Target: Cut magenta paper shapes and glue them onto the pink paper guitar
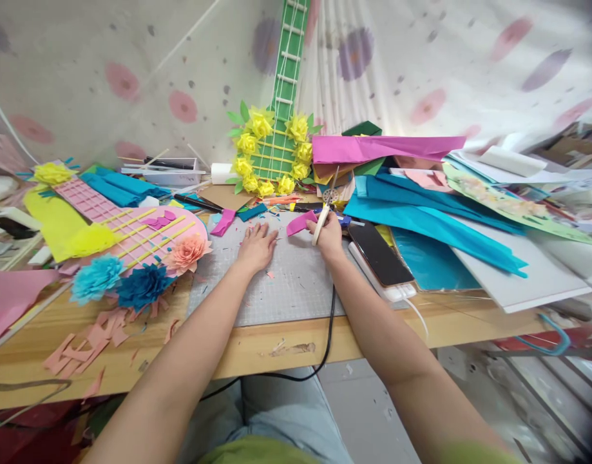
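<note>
My left hand (257,248) lies on the grey cutting mat (276,299), palm down with the fingers stretched out and nothing seen in them. My right hand (329,236) is closed around the pale handles of a pair of scissors (323,222), whose blades point away from me. Beside the scissors is a magenta strip of crepe paper (299,223); whether my fingers touch it I cannot tell. Another magenta piece (223,222) lies beyond my left hand, near a dark teal scrap (252,212). Small paper bits dot the mat.
A pink paper guitar (145,235) with paper flowers lies left; a green one (281,138) with yellow roses stands behind. Blue crepe paper (431,225), a magenta sheet (387,148) and a phone (381,253) are at right. A black cable (331,328) crosses the table's front edge.
</note>
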{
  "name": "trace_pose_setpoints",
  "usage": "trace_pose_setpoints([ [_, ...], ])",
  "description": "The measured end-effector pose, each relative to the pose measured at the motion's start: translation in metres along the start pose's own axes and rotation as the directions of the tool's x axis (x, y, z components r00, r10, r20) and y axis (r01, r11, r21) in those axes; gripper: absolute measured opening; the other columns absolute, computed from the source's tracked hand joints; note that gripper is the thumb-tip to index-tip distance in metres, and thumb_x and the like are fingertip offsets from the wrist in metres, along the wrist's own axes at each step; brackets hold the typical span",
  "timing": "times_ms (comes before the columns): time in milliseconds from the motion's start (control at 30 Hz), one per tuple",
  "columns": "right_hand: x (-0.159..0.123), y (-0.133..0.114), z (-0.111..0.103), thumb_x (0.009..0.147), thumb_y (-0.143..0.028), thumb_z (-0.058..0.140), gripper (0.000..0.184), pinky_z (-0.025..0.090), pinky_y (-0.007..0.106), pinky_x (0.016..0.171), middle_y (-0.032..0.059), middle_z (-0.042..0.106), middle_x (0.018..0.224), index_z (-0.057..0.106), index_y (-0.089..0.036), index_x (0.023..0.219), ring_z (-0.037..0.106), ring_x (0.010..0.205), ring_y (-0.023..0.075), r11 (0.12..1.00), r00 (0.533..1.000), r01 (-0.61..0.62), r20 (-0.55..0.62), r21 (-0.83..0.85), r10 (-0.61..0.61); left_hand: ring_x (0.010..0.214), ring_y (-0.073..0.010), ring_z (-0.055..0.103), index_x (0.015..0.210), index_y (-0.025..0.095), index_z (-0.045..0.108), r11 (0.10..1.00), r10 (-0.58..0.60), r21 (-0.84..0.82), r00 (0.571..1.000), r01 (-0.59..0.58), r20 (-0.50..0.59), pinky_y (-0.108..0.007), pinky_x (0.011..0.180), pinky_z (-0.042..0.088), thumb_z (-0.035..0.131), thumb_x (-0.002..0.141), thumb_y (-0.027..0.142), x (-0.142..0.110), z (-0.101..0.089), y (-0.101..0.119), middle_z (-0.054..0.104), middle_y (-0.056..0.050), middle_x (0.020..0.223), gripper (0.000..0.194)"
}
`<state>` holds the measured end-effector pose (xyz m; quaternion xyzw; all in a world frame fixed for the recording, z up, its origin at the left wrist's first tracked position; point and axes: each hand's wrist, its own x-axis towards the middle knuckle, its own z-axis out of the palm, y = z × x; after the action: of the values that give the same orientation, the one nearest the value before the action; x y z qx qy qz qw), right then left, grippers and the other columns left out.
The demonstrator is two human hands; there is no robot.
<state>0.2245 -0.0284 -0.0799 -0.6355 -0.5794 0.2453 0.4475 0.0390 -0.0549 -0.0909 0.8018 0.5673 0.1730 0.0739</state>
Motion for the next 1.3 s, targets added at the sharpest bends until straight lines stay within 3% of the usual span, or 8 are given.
trace_pose_setpoints([
  [167, -0.004, -0.008, -0.001, 0.060, -0.034, 0.059, 0.033, 0.042, 0.028, 0.061, 0.0026, 0.057, 0.076, 0.044, -0.018, 0.086, 0.055, 0.070, 0.0155, 0.966, 0.993, -0.101, -0.038, 0.238, 0.114, 0.124, -0.0283, 0.034, 0.120, 0.012, 0.050, 0.977, -0.180, 0.097, 0.977, 0.191, -0.111, -0.046, 0.103, 0.020, 0.030, 0.083, 0.019, -0.002, -0.004, -0.018, 0.043, -0.015, 0.131, 0.043],
  [300, -0.011, -0.017, -0.002, 0.055, -0.034, 0.063, 0.033, 0.041, 0.025, 0.054, -0.0024, 0.053, 0.061, 0.042, -0.019, 0.074, 0.051, 0.054, 0.0108, 0.867, 0.974, -0.187, 0.199, 0.462, 0.104, 0.123, -0.0319, 0.033, 0.107, 0.017, 0.059, 0.960, -0.247, 0.074, 0.942, 0.269, -0.228, -0.051, 0.103, 0.016, 0.048, 0.071, 0.015, -0.019, -0.022, -0.012, 0.049, -0.013, 0.125, 0.038],
  [467, -0.023, -0.027, -0.001, 0.053, -0.030, 0.067, 0.029, 0.037, 0.022, 0.047, -0.0050, 0.050, 0.051, 0.044, -0.018, 0.067, 0.046, 0.047, 0.0081, 0.859, 0.882, -0.204, 0.468, 0.470, -0.047, 0.116, -0.0212, 0.044, 0.100, 0.020, 0.058, 0.911, -0.254, -0.402, 0.895, 0.093, -0.367, -0.038, 0.100, 0.030, 0.049, 0.069, 0.015, -0.027, -0.043, 0.010, 0.053, -0.007, 0.119, 0.032],
  [600, -0.032, -0.033, 0.003, 0.053, -0.030, 0.067, 0.030, 0.035, 0.021, 0.047, -0.0058, 0.050, 0.052, 0.044, -0.018, 0.069, 0.046, 0.048, 0.0077, 0.878, 0.834, -0.168, 0.540, 0.449, -0.117, 0.094, -0.0174, 0.058, 0.100, 0.017, 0.056, 0.553, -0.244, -0.829, 0.968, 0.087, -0.061, -0.033, 0.082, 0.045, 0.053, 0.074, 0.029, -0.022, -0.035, 0.013, 0.061, -0.008, 0.104, 0.028],
  [800, -0.035, -0.034, 0.007, 0.051, -0.033, 0.070, 0.036, 0.034, 0.022, 0.047, -0.0066, 0.048, 0.052, 0.043, -0.018, 0.069, 0.044, 0.048, 0.0070, 0.892, 0.833, -0.164, 0.544, 0.421, -0.103, 0.069, -0.0170, 0.062, 0.089, 0.011, 0.057, 0.305, -0.095, -0.886, 0.937, 0.349, 0.336, -0.027, 0.052, 0.050, 0.061, 0.071, 0.034, -0.027, -0.026, 0.015, 0.063, -0.008, 0.082, 0.029],
  [900, -0.034, -0.034, 0.007, 0.050, -0.034, 0.071, 0.038, 0.034, 0.022, 0.047, -0.0065, 0.047, 0.054, 0.043, -0.018, 0.070, 0.045, 0.048, 0.0070, 0.887, 0.845, -0.183, 0.529, 0.425, -0.079, 0.063, -0.0178, 0.063, 0.087, 0.010, 0.055, 0.243, -0.044, -0.894, 0.925, 0.377, 0.378, -0.026, 0.045, 0.050, 0.063, 0.070, 0.029, -0.029, -0.026, 0.017, 0.062, -0.008, 0.076, 0.026],
  [1100, -0.032, -0.031, 0.010, 0.048, -0.037, 0.072, 0.042, 0.036, 0.023, 0.048, -0.0050, 0.049, 0.059, 0.042, -0.018, 0.070, 0.048, 0.049, 0.0079, 0.868, 0.890, -0.206, 0.456, 0.451, -0.026, 0.062, -0.0192, 0.064, 0.081, 0.010, 0.053, 0.173, -0.144, -0.895, 0.910, 0.411, 0.389, -0.026, 0.044, 0.051, 0.069, 0.064, 0.019, -0.027, -0.026, 0.016, 0.063, -0.007, 0.071, 0.026],
  [1300, -0.032, -0.029, 0.015, 0.049, -0.042, 0.071, 0.044, 0.037, 0.024, 0.049, -0.0052, 0.048, 0.058, 0.041, -0.019, 0.071, 0.047, 0.049, 0.0079, 0.870, 0.910, -0.180, 0.414, 0.460, -0.031, 0.059, -0.0181, 0.063, 0.088, 0.012, 0.056, 0.080, -0.166, -0.898, 0.894, 0.434, 0.417, -0.027, 0.041, 0.050, 0.064, 0.070, 0.029, -0.028, -0.027, 0.018, 0.066, -0.009, 0.075, 0.026],
])
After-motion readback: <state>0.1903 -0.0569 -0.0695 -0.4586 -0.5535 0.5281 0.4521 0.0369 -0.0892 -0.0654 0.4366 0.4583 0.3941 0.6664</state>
